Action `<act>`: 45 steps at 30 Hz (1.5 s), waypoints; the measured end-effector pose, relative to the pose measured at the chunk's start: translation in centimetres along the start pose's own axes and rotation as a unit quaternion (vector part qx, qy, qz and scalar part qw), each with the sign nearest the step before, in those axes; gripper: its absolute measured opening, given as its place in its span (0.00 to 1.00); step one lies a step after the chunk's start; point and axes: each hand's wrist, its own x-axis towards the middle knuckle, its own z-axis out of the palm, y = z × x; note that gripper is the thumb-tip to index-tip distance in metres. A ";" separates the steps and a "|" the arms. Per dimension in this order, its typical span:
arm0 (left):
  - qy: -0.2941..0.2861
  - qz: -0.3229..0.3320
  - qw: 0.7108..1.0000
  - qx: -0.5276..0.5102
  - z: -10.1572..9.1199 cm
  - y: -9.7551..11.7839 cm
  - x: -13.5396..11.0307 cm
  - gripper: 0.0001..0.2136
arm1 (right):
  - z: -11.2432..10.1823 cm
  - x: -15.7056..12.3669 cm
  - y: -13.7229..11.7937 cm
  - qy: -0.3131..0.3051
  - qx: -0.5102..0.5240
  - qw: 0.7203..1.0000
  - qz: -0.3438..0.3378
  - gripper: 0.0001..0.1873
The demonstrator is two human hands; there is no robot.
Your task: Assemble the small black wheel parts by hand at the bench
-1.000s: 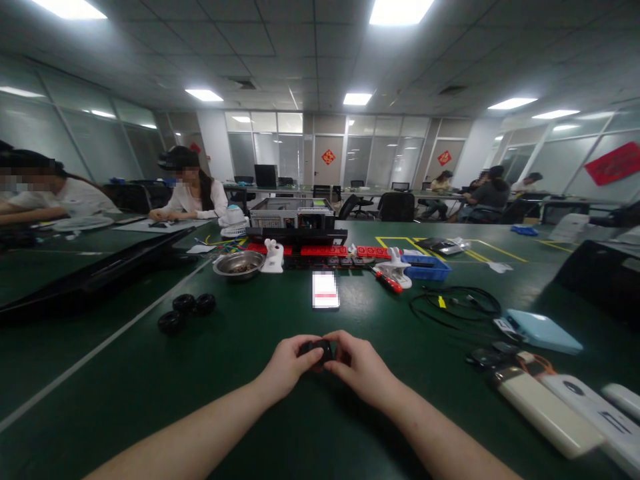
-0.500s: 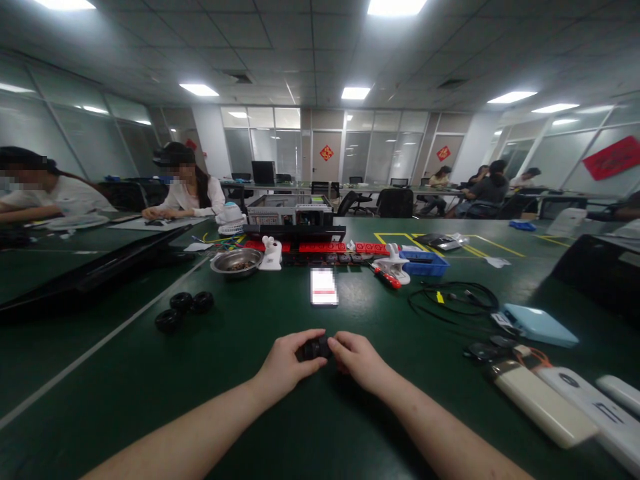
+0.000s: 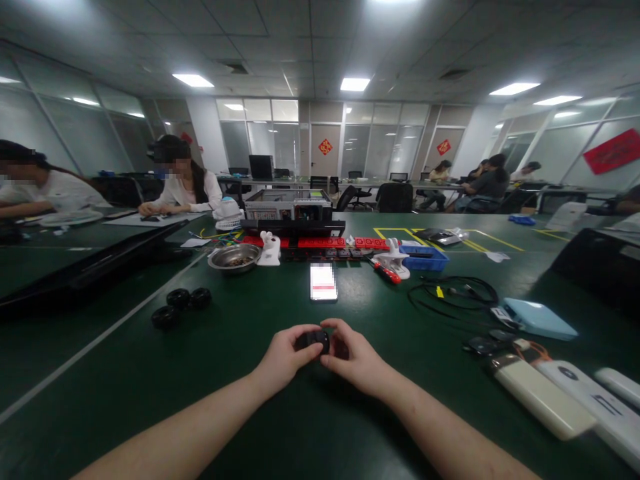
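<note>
My left hand [image 3: 285, 359] and my right hand [image 3: 354, 359] meet just above the green table [image 3: 150, 373], fingers curled around a small black wheel [image 3: 315, 340] pinched between them. Part of the wheel is hidden by my fingers. Three more black wheels [image 3: 181, 305] lie on the table to the left. A phone [image 3: 323, 283] with a lit screen lies flat just beyond my hands.
A metal bowl [image 3: 234, 257], red parts [image 3: 320, 243], a blue tray [image 3: 424, 259] and a computer case [image 3: 291, 208] stand farther back. Black cables [image 3: 453, 293], a light blue box [image 3: 537, 319] and white power banks [image 3: 545, 400] lie at right. People sit at the left and far back.
My hands stay together on the wheel, fingers shifting slightly around it. The view has tilted a little, so everything sits slightly higher in the picture.
</note>
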 end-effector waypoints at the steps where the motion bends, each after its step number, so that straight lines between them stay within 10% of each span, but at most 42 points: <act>1: 0.007 0.005 1.000 0.012 0.0 0.2 0.0 0.15 | 0.0 0.1 0.2 0.007 0.022 1.000 0.006 0.21; 8: 0.030 0.053 0.993 0.103 -0.1 0.3 -0.4 0.18 | 0.3 1.0 1.6 0.031 0.097 0.987 0.121 0.17; 20: -0.034 -0.031 0.999 -0.030 -0.2 0.2 0.0 0.16 | -0.7 0.3 0.0 0.001 -0.046 0.999 0.003 0.12; 32: -0.018 0.084 0.982 0.170 -0.2 0.1 -0.4 0.18 | -0.4 0.8 1.5 -0.007 -0.016 0.996 0.084 0.20; 45: -0.003 0.007 0.998 0.069 -0.2 1.1 -0.3 0.15 | -0.7 0.1 -0.1 0.021 -0.067 0.997 0.023 0.15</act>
